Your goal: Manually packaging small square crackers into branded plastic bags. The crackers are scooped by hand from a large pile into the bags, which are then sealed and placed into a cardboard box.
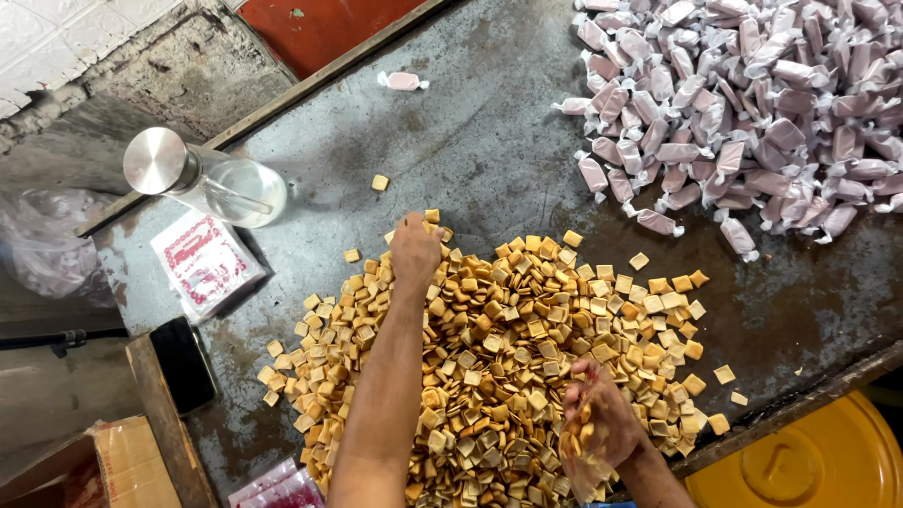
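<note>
- The right hand, nearest the camera, has its fingers curled around a handful of small square golden-brown biscuits together with a thin clear plastic bag that hangs below the fingers.
- The big heap of square biscuits lies directly under and between both hands on the grey, worn metal table.
- The left hand reaches to the far edge of the heap, fingers bent down onto the biscuits; whether they pinch any I cannot tell.
- Risk, as I judge it: the bag mouth looks slack, so pieces could slip past the right fingers; stray biscuits near the table's edge, right of that hand, could be knocked off above the yellow round lid.
- Left of the left fingers lies a flat white packet with a red pattern, beside a clear glass jar with a shiny metal cap.
- Far beyond the fingers, to the right, sits a pile of sweets in pale pink twisted wrappers; one lies apart.
</note>
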